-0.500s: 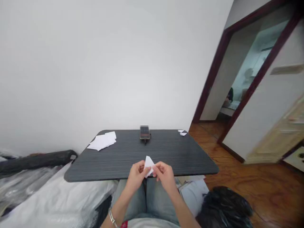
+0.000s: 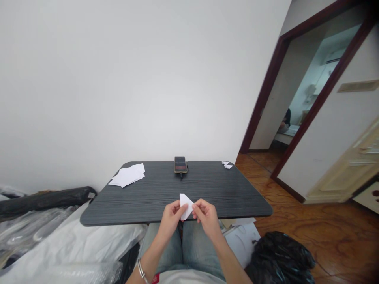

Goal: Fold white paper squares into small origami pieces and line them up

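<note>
A small folded piece of white paper [image 2: 186, 206] is held up at the table's near edge, a pointed corner at its upper left. My left hand [image 2: 172, 213] pinches its left side, thumb across the front. At its right corner my right hand [image 2: 205, 213] grips with thumb and fingertips. Loose white sheets [image 2: 127, 176] lie in an overlapping pile at the table's far left. Two small folded white papers [image 2: 227, 165] rest at the far right corner.
The dark table [image 2: 148, 201] stands against a white wall. A phone on a stand [image 2: 180, 165] is at its back middle. Plastic-wrapped bundles [image 2: 74, 240] lie on the left. A black plastic bag [image 2: 280, 258] sits on the floor at right. Through the doorway a person [image 2: 286, 120] is partly visible.
The folded paper has turned slightly, its tip now leaning further left and its right corner reaching my right fingertips. Both hands keep nearly the same place.
</note>
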A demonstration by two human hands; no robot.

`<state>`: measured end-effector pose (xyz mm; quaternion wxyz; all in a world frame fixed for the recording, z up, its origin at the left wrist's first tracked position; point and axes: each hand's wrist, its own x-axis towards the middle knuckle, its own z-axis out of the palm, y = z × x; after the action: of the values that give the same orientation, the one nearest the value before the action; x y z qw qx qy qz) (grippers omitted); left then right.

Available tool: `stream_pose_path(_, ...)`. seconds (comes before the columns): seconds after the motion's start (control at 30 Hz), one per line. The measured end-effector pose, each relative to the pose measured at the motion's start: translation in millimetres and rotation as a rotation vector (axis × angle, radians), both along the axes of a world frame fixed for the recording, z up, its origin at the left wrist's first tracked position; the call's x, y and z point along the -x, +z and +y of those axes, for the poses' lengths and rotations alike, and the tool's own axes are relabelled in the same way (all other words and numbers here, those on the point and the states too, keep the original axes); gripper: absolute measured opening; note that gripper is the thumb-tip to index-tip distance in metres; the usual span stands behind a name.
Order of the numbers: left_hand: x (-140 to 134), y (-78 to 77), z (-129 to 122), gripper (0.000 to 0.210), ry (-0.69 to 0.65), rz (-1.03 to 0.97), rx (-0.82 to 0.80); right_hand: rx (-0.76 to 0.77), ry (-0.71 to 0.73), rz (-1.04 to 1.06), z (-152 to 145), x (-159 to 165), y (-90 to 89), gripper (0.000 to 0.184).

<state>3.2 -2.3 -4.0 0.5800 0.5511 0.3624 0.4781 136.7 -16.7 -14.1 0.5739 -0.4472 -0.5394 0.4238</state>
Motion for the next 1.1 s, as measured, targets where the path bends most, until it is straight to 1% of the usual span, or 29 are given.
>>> stream_pose_path(0.1, 1.2, 0.5, 1.4, 0.030, -0.021, 0.021, -0.020, 0.015, -0.010, -0.011, 2.3, 0.0, -0.9, 0.026)
stream_pose_path(0.17, 1.0, 1.4, 1.3, 0.029, -0.006, 0.010, -0.036, 0.026, -0.010, 0.023, 3.4, 1.4, -2.2, 0.027)
stream_pose_path(0.3, -2.3, 4.4, -2.6, 0.025, 0.105, -0.048, -0.056, 0.033, 0.033, 0.105, 1.7, 7.6, -5.0, 0.028)
stream_pose_path(0.43, -7.6, 8.3, -8.2, 0.020, 0.210, -0.104, -0.084, 0.051, 0.100, 0.064, -2.7, 13.6, -5.7, 0.026)
stream_pose_path(0.57, -11.0, 10.5, -11.1, 0.022, 0.270, -0.091, -0.060, -0.008, 0.012, 0.048, -4.1, 13.7, -2.4, 0.025)
stream_pose_path(0.67, -9.5, 9.7, -10.7, 0.023, 0.252, -0.028, -0.047, -0.037, -0.067, 0.063, -3.7, 10.6, 0.6, 0.025)
stream_pose_path(0.77, -5.5, 8.8, -8.2, 0.026, 0.149, 0.044, -0.055, -0.042, -0.119, 0.017, -3.9, 6.6, 3.0, 0.024)
stream_pose_path(0.9, -0.9, 9.4, -3.6, 0.026, 0.054, 0.058, -0.012, -0.064, -0.117, -0.093, -5.7, 2.2, 6.9, 0.022)
stream_pose_path(1.0, 1.6, 8.5, -0.5, 0.030, 0.037, 0.074, -0.002, -0.077, -0.101, -0.115, -6.3, 1.5, 9.0, 0.023)
stream_pose_path(1.1, 3.8, 4.9, 1.4, 0.032, 0.099, 0.153, -0.091, -0.042, -0.060, -0.068, -5.1, 2.4, 8.5, 0.024)
